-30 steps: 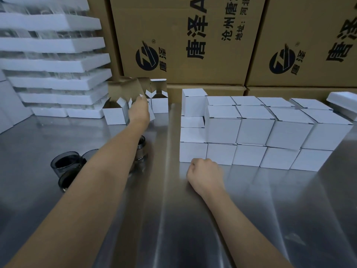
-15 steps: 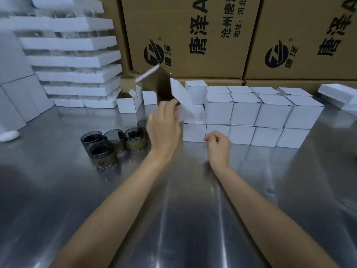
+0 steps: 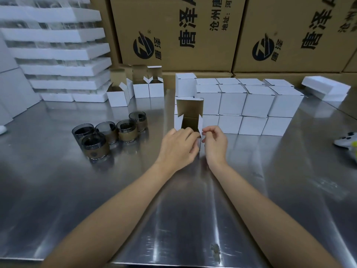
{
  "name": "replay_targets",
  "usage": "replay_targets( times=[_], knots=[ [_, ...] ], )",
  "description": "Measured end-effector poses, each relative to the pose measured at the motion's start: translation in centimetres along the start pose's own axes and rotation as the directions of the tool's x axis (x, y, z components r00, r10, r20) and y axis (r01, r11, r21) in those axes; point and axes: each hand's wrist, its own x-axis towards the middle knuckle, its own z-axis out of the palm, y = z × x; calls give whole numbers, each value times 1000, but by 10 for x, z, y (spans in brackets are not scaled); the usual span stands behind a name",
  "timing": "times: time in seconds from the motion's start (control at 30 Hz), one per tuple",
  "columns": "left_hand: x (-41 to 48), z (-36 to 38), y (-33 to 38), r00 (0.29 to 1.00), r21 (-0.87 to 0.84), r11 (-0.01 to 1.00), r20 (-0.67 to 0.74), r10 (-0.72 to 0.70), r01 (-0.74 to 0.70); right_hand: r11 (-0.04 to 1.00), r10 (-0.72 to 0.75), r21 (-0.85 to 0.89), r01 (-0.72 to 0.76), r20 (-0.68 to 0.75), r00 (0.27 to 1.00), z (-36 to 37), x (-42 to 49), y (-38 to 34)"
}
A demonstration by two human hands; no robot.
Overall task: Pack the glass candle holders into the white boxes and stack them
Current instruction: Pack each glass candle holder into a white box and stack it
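- A brushed stainless-steel table (image 3: 119, 200) fills the foreground, with streaky reflections and a small scuffed patch near its front edge.
- Large brown cardboard cartons with black printing (image 3: 173, 35) form a wall behind it.
- At the back left stands a tall stack of white foam trays (image 3: 63, 53). Clear glassware sits between the layers, too blurred to make out.
- A two-tier block of closed white cardboard boxes (image 3: 231, 101) sits at centre right, and a few empty white boxes with raised flaps (image 3: 141, 89) stand at the rear.
- Five smoky glass candle holders with tan bands (image 3: 126, 130) cluster on the table, left of the hands and apart from them.
- An open white box with a brown inside (image 3: 190, 111) stands upright just in front of the closed block, its lid flap up.
- The left hand (image 3: 179, 144) has its fingers curled around the box's near side and covers its lower part.
- The right hand (image 3: 214, 141) pinches the box's right edge between thumb and forefinger.
- A white foam tray (image 3: 326, 88) lies at the far right.
- A white object with dark dots (image 3: 345, 140) is cut off by the right edge and cannot be identified.
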Motion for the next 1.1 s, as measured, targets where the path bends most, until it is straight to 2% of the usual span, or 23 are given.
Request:
replay_targets(
  times=[0.07, 0.17, 0.23, 0.3, 0.37, 0.47, 0.53, 0.6, 0.7, 0.8, 0.87, 1.0, 1.1],
  knots=[
    [-1, 1, -1, 1000, -27, 999, -11, -21, 21, 999, 42, 3, -42, -2, 999, 0, 3, 3],
    [-3, 2, -2, 984, -88, 993, -149, -95, 82, 996, 62, 63, -60, -36, 997, 1, 6, 4],
    [-3, 2, -4, 951, -187, 964, -208, -229, 191, 996, 42, 77, -37, -60, 997, 3, 5, 4],
    [-4, 5, -7, 899, -293, 889, -162, -407, 350, 998, 17, 67, -13, -61, 998, 4, 4, 3],
    [-5, 9, -12, 826, -379, 772, -33, -562, 510, 998, -3, 63, 5, -35, 999, 5, 3, 2],
    [-4, 15, -22, 717, -522, 584, 80, -692, 622, 996, -10, 85, 6, 43, 999, 5, 3, -1],
    [-3, 17, -24, 681, -590, 510, 94, -726, 626, 994, 0, 106, -12, 110, 994, 5, 3, -1],
    [-3, 18, -23, 664, -615, 484, 90, -742, 623, 994, 2, 105, -19, 165, 986, 6, 2, -2],
    [-2, 18, -24, 616, -660, 416, 90, -783, 625, 995, 1, 94, -20, 193, 981, 6, 1, -2],
    [-2, 19, -28, 541, -712, 252, 210, -815, 656, 997, -5, 76, -8, 174, 985, 6, 2, -1],
    [-5, 24, -31, 515, -690, 194, 294, -805, 697, 998, -6, 68, -4, 157, 988, 7, 4, 1],
    [-11, 27, -34, 575, -626, 292, 312, -756, 723, 998, -61, -26, 65, 129, 990, 7, 6, 7],
    [-12, 27, -36, 602, -644, 296, 323, -730, 705, 963, -197, -161, 217, 130, 972, 6, 4, 5]
  ],
)
